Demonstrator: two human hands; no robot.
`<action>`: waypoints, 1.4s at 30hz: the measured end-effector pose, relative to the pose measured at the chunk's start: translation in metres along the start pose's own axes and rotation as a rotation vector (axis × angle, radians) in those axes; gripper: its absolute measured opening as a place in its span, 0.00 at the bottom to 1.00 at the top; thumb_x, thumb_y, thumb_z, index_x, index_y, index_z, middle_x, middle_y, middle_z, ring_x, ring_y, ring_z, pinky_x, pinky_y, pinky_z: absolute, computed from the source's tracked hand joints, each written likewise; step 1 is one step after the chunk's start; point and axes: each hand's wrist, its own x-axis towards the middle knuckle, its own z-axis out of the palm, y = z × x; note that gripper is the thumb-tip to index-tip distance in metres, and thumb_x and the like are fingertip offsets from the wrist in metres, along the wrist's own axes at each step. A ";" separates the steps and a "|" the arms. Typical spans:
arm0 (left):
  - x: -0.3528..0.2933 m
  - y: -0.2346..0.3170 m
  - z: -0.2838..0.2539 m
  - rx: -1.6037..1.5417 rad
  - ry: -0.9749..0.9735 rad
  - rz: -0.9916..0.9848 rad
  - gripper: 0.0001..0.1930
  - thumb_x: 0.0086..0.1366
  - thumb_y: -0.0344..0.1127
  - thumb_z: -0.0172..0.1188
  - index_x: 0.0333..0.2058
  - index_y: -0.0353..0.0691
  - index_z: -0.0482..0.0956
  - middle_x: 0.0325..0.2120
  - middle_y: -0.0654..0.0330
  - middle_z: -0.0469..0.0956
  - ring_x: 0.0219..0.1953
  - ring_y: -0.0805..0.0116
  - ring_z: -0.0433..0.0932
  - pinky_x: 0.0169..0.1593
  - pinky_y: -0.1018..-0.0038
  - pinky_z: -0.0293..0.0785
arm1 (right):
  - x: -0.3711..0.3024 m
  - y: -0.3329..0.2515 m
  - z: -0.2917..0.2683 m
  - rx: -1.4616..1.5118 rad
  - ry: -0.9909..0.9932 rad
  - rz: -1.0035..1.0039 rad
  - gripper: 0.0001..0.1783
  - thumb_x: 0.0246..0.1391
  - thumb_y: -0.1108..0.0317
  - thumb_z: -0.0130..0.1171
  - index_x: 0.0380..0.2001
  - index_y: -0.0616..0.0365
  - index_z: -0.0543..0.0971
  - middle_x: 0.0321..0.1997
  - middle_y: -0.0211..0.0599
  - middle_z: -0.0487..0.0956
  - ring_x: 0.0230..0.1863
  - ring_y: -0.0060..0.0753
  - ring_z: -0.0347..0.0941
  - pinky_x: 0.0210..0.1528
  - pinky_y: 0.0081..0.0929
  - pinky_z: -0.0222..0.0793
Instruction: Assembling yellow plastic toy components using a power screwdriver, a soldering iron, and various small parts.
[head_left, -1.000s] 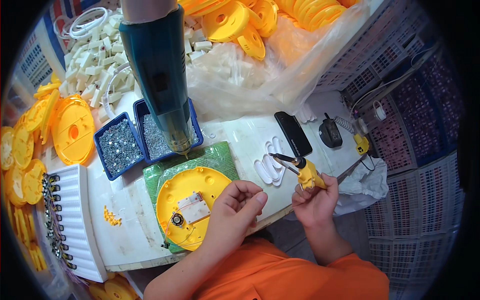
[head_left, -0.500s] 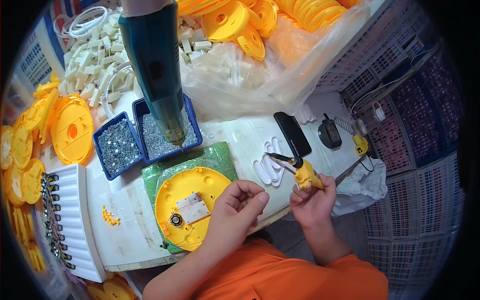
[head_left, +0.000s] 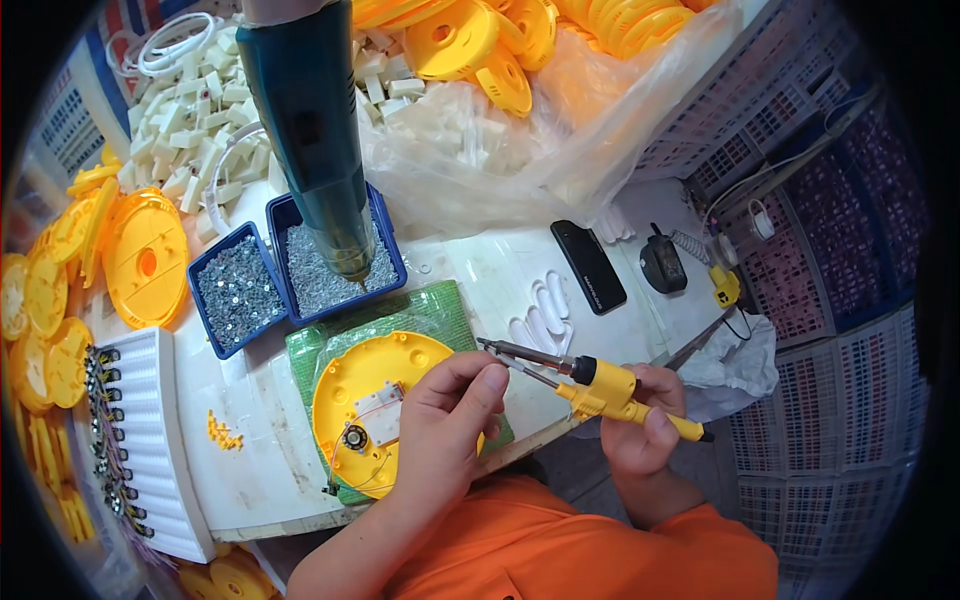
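Note:
My right hand (head_left: 640,428) grips a yellow soldering iron (head_left: 607,391) with a black collar and a thin metal feed tube beside its barrel. The iron points left over the table's front edge. My left hand (head_left: 450,415) is closed, thumb against index finger, right by the tips of the barrel and tube; what it pinches, if anything, is hidden. Partly behind this hand, a round yellow plastic housing (head_left: 340,400) lies on a green mat (head_left: 435,308). In it are a white rectangular part (head_left: 380,422), a small round black speaker (head_left: 354,437) and thin wires.
A teal electric screwdriver (head_left: 312,150) hangs over blue bins of washers (head_left: 238,285) and screws (head_left: 310,262). A white foam tray (head_left: 165,450), yellow pegs (head_left: 224,431), a black phone (head_left: 588,266) and white oval pieces (head_left: 540,322) lie around. White parts and yellow covers (head_left: 147,258) are piled behind.
The soldering iron has swung from pointing up-left to lying more level, its tip now at my left fingers. My left hand has shifted slightly left, its thumb and index finger closer together.

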 end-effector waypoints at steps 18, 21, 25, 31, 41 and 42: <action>0.001 0.001 -0.002 0.011 -0.009 0.018 0.09 0.73 0.39 0.64 0.35 0.41 0.79 0.27 0.70 0.74 0.27 0.83 0.70 0.30 0.83 0.69 | 0.001 0.001 0.007 -0.014 -0.117 -0.059 0.25 0.60 0.57 0.55 0.52 0.66 0.72 0.45 0.48 0.77 0.45 0.38 0.73 0.51 0.35 0.70; 0.000 -0.001 -0.003 0.009 -0.018 0.045 0.09 0.73 0.39 0.64 0.37 0.40 0.80 0.27 0.70 0.75 0.28 0.83 0.71 0.31 0.84 0.69 | 0.001 0.002 0.008 -0.002 -0.080 -0.029 0.25 0.60 0.56 0.55 0.52 0.66 0.72 0.45 0.48 0.77 0.45 0.38 0.74 0.51 0.35 0.71; -0.001 -0.001 -0.003 0.037 -0.025 0.043 0.09 0.73 0.39 0.64 0.40 0.39 0.82 0.28 0.69 0.76 0.29 0.83 0.72 0.31 0.83 0.70 | 0.002 0.005 0.005 0.043 -0.057 -0.009 0.26 0.60 0.55 0.56 0.52 0.66 0.72 0.46 0.47 0.77 0.46 0.38 0.74 0.52 0.36 0.71; 0.000 -0.001 -0.004 0.015 0.026 0.057 0.08 0.72 0.38 0.64 0.39 0.39 0.81 0.27 0.66 0.77 0.26 0.79 0.72 0.29 0.80 0.68 | 0.003 0.005 0.006 0.052 -0.070 -0.027 0.26 0.59 0.56 0.56 0.51 0.67 0.72 0.46 0.48 0.77 0.47 0.39 0.74 0.53 0.36 0.71; -0.002 0.002 -0.001 0.060 0.010 0.028 0.05 0.72 0.35 0.63 0.40 0.40 0.79 0.29 0.66 0.76 0.28 0.79 0.72 0.29 0.80 0.67 | 0.001 0.004 0.006 0.055 -0.107 -0.047 0.25 0.60 0.57 0.55 0.52 0.67 0.73 0.46 0.48 0.78 0.48 0.40 0.75 0.55 0.37 0.72; -0.002 0.003 0.003 0.109 0.036 -0.005 0.04 0.72 0.33 0.62 0.39 0.41 0.78 0.30 0.66 0.76 0.29 0.80 0.71 0.29 0.80 0.67 | 0.001 0.004 0.002 0.046 -0.094 -0.056 0.25 0.60 0.57 0.55 0.52 0.67 0.73 0.46 0.48 0.78 0.48 0.40 0.75 0.55 0.37 0.72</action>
